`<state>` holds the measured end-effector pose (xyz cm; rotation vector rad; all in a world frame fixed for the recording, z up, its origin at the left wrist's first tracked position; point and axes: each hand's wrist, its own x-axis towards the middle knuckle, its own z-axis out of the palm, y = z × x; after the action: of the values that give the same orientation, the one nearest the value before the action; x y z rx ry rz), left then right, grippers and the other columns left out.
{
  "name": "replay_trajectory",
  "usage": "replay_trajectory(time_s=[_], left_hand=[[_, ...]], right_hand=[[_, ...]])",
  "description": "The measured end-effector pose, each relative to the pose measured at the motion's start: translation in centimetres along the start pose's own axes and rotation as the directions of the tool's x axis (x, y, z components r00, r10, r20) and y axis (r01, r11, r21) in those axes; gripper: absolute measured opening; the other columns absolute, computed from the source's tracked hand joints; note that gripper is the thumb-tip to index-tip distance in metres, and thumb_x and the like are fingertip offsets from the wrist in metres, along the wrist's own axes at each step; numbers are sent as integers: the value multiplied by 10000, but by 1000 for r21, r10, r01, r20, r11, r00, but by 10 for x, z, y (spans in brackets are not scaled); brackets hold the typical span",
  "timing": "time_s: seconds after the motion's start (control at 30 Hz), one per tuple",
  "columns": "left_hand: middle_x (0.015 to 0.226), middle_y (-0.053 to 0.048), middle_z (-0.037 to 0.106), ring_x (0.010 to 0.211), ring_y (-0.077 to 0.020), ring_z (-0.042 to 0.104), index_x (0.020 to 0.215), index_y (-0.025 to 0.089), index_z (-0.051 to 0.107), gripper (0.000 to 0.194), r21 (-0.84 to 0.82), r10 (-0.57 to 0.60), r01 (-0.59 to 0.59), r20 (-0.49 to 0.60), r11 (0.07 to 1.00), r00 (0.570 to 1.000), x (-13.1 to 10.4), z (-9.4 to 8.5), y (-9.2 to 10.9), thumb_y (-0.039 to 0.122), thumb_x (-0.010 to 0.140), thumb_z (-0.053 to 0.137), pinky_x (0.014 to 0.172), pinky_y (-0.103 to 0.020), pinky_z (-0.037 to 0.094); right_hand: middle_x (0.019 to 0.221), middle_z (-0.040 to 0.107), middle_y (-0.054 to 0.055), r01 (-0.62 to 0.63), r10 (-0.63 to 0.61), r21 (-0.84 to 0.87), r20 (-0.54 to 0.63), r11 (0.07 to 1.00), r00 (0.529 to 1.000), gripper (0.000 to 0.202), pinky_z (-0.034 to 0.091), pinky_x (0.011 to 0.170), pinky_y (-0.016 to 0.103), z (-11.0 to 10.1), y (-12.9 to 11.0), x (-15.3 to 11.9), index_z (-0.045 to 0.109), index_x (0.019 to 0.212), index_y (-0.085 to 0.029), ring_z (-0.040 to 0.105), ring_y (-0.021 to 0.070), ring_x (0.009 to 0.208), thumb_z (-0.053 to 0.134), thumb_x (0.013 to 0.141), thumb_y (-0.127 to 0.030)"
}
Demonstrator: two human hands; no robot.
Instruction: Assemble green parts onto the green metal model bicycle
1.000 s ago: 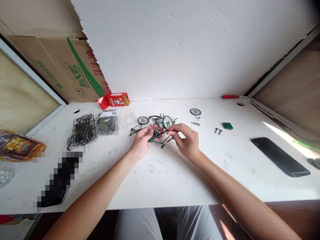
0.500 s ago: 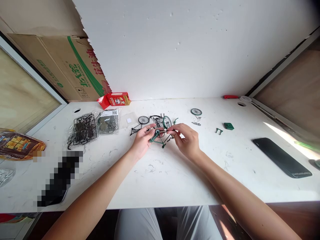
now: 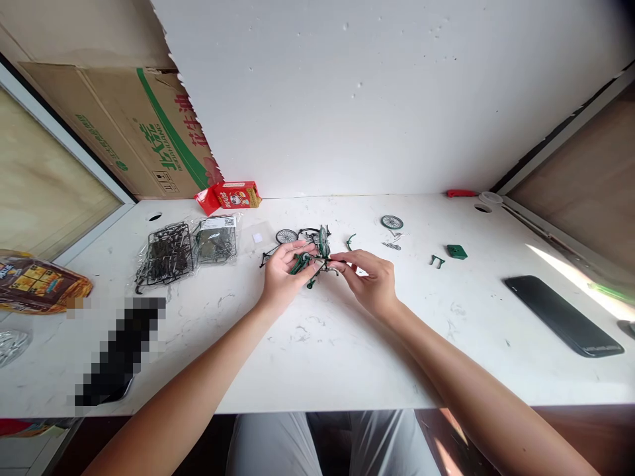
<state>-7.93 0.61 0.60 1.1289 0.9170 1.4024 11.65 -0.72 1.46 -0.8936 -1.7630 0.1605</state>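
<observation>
My left hand point(image 3: 286, 271) is closed around a small green model bicycle point(image 3: 300, 263), its thumb pressed along the frame. One wheel point(image 3: 324, 242) of the model stands up, seen nearly edge-on. At the model's right side, my right hand point(image 3: 370, 274) pinches a thin dark rod-like piece point(image 3: 322, 258) that reaches to the frame. The fingers hide where the piece meets it. Behind my left hand lies a black model bicycle point(image 3: 286, 237), partly covered by the hand and the green model.
Loose model parts lie to the right: a spoked wheel point(image 3: 391, 223), a grey piece point(image 3: 391, 246), a green bracket point(image 3: 437, 262) and a green block point(image 3: 457, 251). Bagged black part frames point(image 3: 171, 254), a red box point(image 3: 233, 196) and a dark pixelated object point(image 3: 119, 350) are left; a black slab point(image 3: 563, 316) is right.
The green model has turned in my left hand, so its wheel now shows nearly edge-on. My left thumb has shifted right across the frame. The right hand stays at the model's side.
</observation>
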Motion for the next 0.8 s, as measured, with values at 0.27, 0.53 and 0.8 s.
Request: replay_trajectory(time_s=[0.27,0.53,0.8], left_hand=[[1238,-146,782,1181,-259,749,1120,188,696,311,103,190,-182,-70,978,979,-1,-1,-1,210,848,846,1163,-447,499],[1345,-137,749,1320,-303,682,1022,205,791,116,255,253,-246,4,935,967,-2,-6,-4,237,912,775,1239,-480,441],[1391,-134,733,1294,-323,696,1019,233,810,129,327,301,-297,42,897,953,-1,-7,4,218,899,766,1219,-476,448]], right_hand=[[918,835,48,45,-44,-12,89,999,995,144,613,638,322,0,2,-1,836,1116,-250,758,184,756,753,998,-247],[872,821,48,113,-107,-67,85,991,991,136,589,629,319,0,4,0,828,1112,-233,728,170,703,744,1006,-247],[847,816,44,129,-118,-115,97,985,988,123,594,644,323,-3,-1,2,822,1093,-232,740,174,701,723,1022,-248]])
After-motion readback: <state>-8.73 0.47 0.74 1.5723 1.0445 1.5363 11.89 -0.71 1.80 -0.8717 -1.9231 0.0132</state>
